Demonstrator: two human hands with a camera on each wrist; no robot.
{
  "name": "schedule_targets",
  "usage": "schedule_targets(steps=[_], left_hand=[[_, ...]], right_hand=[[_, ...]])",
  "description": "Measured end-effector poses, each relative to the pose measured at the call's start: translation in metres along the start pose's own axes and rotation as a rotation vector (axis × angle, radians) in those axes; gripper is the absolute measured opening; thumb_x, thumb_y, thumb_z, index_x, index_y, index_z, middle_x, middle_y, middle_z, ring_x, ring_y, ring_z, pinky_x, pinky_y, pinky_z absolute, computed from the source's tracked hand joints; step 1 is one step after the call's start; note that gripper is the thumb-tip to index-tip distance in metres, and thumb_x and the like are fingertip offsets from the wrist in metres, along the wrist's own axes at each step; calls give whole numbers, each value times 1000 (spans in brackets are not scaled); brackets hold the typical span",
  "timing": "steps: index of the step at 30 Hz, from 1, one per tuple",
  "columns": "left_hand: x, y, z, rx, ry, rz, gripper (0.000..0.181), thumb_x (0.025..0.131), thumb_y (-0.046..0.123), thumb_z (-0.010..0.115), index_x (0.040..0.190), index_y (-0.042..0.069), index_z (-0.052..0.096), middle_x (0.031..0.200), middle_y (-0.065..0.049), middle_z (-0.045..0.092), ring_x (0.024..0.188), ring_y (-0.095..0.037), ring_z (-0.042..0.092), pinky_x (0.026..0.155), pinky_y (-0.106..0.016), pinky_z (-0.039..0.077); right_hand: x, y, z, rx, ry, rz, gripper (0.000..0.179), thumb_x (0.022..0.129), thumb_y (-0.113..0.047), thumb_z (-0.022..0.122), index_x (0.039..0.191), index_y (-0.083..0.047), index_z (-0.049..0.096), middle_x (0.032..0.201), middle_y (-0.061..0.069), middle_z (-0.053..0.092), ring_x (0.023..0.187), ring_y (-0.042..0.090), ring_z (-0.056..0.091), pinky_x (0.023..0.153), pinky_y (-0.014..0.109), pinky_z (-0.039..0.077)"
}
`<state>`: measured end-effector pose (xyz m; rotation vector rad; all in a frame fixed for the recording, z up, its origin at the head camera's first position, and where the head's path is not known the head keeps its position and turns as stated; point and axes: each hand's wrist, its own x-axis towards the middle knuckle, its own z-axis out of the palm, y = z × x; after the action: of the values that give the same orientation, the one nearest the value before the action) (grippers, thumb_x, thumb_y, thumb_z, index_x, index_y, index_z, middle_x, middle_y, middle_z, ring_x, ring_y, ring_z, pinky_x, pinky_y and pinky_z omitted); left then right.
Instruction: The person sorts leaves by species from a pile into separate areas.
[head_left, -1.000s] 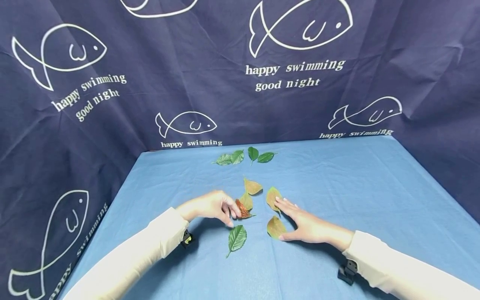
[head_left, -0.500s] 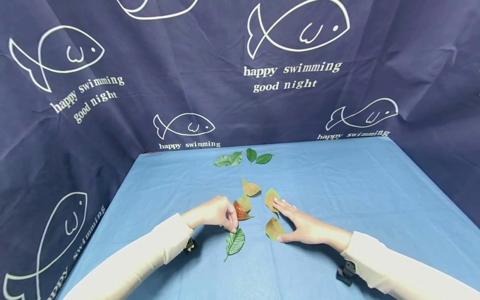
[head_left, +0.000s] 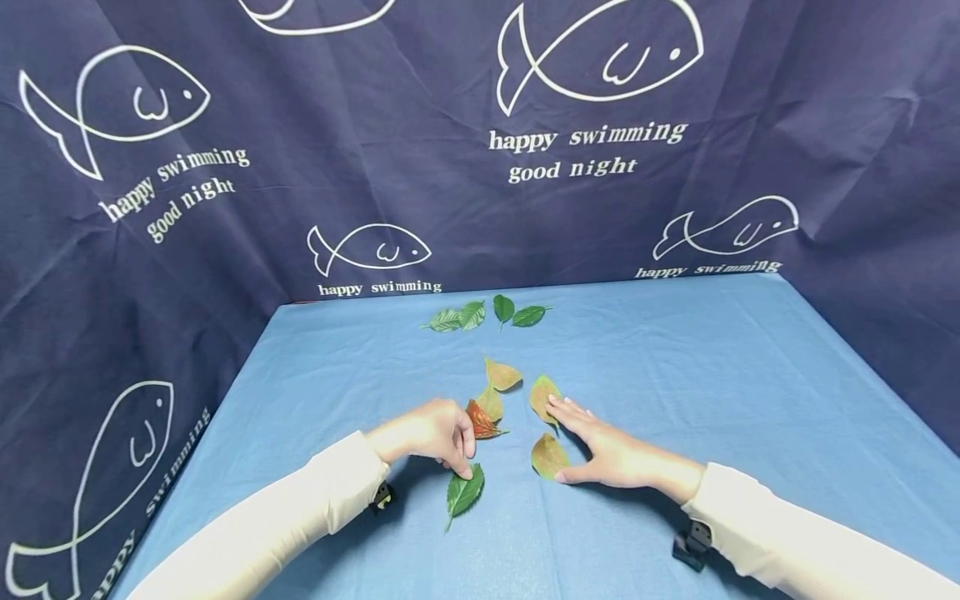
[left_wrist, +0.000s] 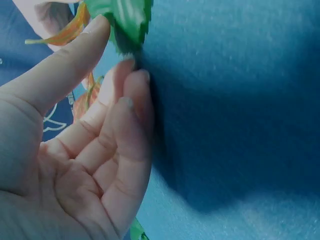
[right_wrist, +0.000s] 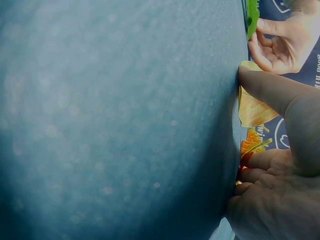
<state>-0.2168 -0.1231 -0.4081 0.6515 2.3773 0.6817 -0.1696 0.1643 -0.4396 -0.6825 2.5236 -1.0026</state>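
Observation:
My left hand (head_left: 444, 435) pinches the tip of a green leaf (head_left: 467, 493) with toothed edges. In the left wrist view the thumb lies over this green leaf (left_wrist: 131, 22), with fingertips right at its tip. A red-orange leaf (head_left: 483, 420) lies beside the left knuckles, overlapping a yellow-brown leaf (head_left: 491, 402). My right hand (head_left: 611, 450) is spread low over the cloth, fingers extended. Its fingertips rest on one yellow-brown leaf (head_left: 543, 398), and its thumb touches the edge of another yellow-brown leaf (head_left: 549, 457), also seen in the right wrist view.
Blue cloth (head_left: 675, 358) covers the table. Farther back lie several green leaves (head_left: 472, 315) in a row, and one more yellow-brown leaf (head_left: 503, 375) lies in the middle. A dark blue curtain (head_left: 465, 183) with white fish drawings encloses the back and sides.
My left hand has moved from beside the red-orange leaf toward me, onto the green leaf's tip. That leaf has tilted and shifted slightly nearer. The right hand stays in place.

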Motion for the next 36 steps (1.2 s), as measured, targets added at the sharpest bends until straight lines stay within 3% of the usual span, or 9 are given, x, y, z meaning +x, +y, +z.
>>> schedule_targets(steps=[6,16,23,29,36], left_hand=[[-1,3,5,151,32,61,23,65,17,90,67,15,68,59,8,62,55,-5,56,54,-21,48],[0,3,6,158,26,60,18,69,14,87,61,17,71,56,9,63,53,-6,56,54,-21,48],[3,-5,1,0,-13,7,12,73,11,84,68,12,74,58,1,67,52,-9,60,53,-22,51],[5,-8,-8,-215,-59,-36,5,78,2,77,77,2,72,67,-8,71,55,-10,65,59,-27,57],[11,-14,-14,-352,-34,5,6,79,-7,71,78,-2,69,70,-9,72,55,-11,64,64,-31,60]], right_hand=[[0,1,0,-3,-2,-3,93,83,-37,75,154,-7,22,162,13,14,149,39,7,118,60,9],[0,-1,0,-3,-6,-6,93,83,-35,75,154,-6,23,162,14,14,149,39,7,118,60,9],[0,1,1,-14,2,-15,93,83,-35,76,153,-5,24,162,14,15,148,40,8,118,60,10],[-1,1,1,-8,5,-10,93,83,-36,76,154,-6,23,162,14,15,149,39,8,118,60,9],[0,1,2,-17,9,-13,94,83,-37,76,154,-6,23,162,14,15,148,40,8,118,60,9]])
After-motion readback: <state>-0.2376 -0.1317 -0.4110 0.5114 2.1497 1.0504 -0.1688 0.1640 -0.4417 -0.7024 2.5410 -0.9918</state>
